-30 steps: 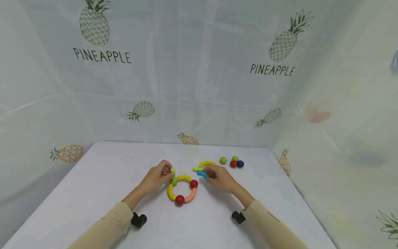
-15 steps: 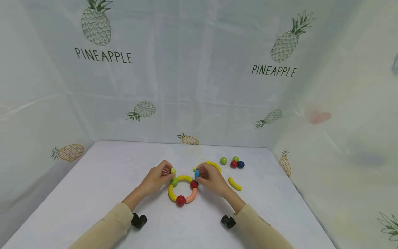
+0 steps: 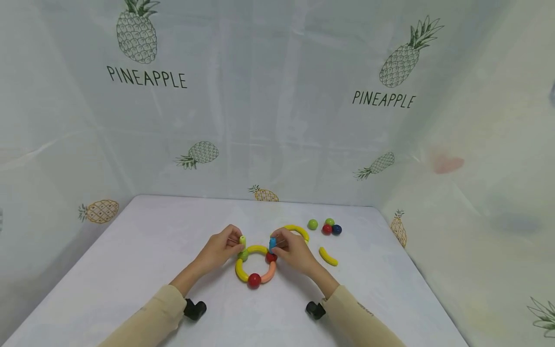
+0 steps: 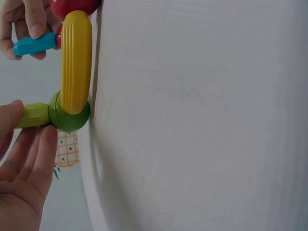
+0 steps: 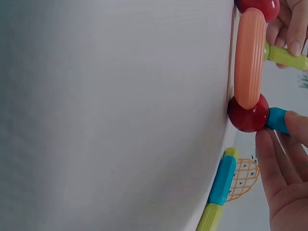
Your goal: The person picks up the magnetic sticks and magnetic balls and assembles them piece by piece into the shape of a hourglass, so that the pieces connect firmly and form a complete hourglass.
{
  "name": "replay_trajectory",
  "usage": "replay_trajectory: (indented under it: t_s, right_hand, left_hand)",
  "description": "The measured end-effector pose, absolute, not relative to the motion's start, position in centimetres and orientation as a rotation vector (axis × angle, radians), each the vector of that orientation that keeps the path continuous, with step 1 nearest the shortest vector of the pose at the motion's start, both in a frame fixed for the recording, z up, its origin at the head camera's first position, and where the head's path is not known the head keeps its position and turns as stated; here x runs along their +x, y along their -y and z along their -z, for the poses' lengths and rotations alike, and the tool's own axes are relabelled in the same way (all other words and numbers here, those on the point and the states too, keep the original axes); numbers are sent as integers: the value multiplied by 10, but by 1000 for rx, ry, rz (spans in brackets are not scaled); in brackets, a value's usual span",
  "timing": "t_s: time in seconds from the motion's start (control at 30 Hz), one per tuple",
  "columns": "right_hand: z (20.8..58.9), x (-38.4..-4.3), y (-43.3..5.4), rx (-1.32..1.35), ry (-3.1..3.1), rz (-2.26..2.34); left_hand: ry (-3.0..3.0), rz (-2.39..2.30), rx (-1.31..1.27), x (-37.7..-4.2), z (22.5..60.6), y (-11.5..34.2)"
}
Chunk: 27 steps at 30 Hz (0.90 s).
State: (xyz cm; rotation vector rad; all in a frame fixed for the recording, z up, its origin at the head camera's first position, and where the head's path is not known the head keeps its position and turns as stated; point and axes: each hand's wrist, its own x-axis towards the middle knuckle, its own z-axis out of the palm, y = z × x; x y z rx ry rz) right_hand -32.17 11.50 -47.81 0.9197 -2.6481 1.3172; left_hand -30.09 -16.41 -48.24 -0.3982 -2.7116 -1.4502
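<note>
A ring of curved rods and balls lies on the table, made of yellow rods (image 3: 240,271), a salmon rod (image 5: 250,57), red balls (image 3: 254,280) and a green ball (image 4: 67,113). My left hand (image 3: 221,249) pinches a short lime-green rod (image 4: 34,115) that stands upright on the green ball. With thumb and fingers, my right hand (image 3: 296,248) holds a short blue rod (image 5: 276,119) upright against the right red ball (image 5: 249,114). That ball is partly covered by the hand in the head view.
Behind my right hand lies a yellow curved rod (image 3: 299,230). Another yellow rod (image 3: 328,256) is to its right. Loose green (image 3: 312,224), red (image 3: 327,229) and dark blue (image 3: 336,230) balls sit at the back right. Blue-and-lime rods (image 5: 223,180) show beyond the right hand.
My right hand has moved left with the blue rod, turning it upright onto the right red ball. The yellow rod at the right came into view. My left hand has stayed nearly still.
</note>
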Motion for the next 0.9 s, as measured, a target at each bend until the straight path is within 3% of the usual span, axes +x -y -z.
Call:
replay_trajectory:
  t_s: [0.9]
  right_hand:
    - [473,-325,-123,915,2709,-1270]
  left_hand:
    - [2711,1424,-377,-296,485,164]
